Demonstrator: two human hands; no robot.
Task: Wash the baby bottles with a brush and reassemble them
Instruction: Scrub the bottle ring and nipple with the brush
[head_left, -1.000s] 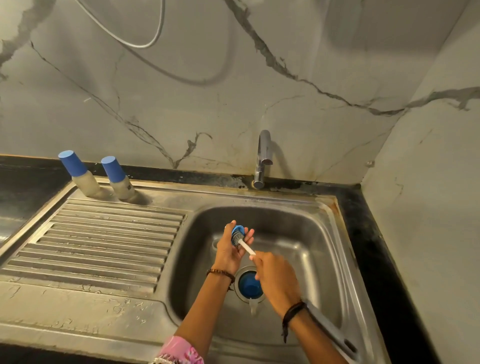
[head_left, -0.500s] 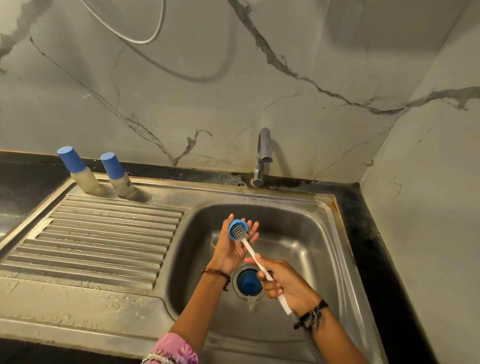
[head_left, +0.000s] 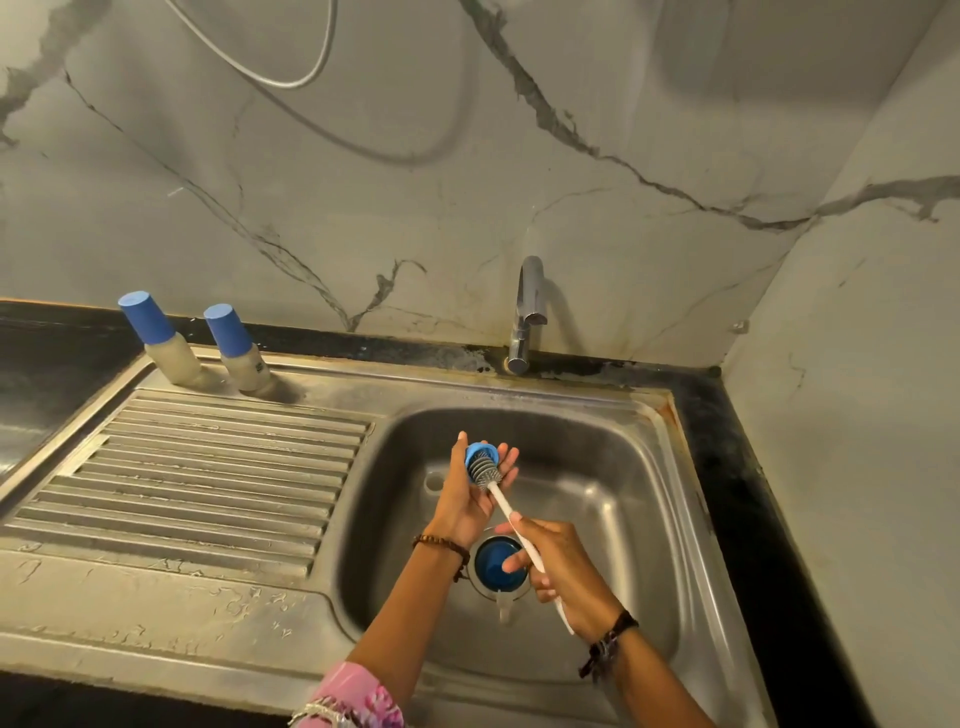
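**Brush drawn back along its handle; blue ring still under scrub over the basin**

Change noted: against the earlier pictures, the right hand (head_left: 558, 564) has slid down the white handle and away from the work, toward the lower centre of the frame, so that far more of the handle now shows between the two hands. The left hand (head_left: 470, 493) has stayed over the middle of the basin and has turned the part to face the camera more fully.

Sink (head_left: 649, 441): steel basin at centre right, with a ribbed drainer running off to the left. The tap (head_left: 527, 312) at the back rim shows no water running.

Baby bottles (head_left: 197, 345): two stand upright, blue caps on, at the far left corner of the drainer against the wall, well apart from the hands. Both appear assembled.

Blue cup (head_left: 493, 561): lying in the drain at the basin floor, partly behind the right hand.

Brush (head_left: 485, 470): grey bristle head seated inside the blue ring (head_left: 475, 453). The right hand's grip is closed round the handle near its lower half.

Blue ring: cradled in the left hand, thumb and fingers curled at its edge, just above centre frame.

Assessment: scrubbing of this small part is in hand. Rinsing looks outstanding, since the tap is dry, and the loose pieces in the basin remain to be rejoined.
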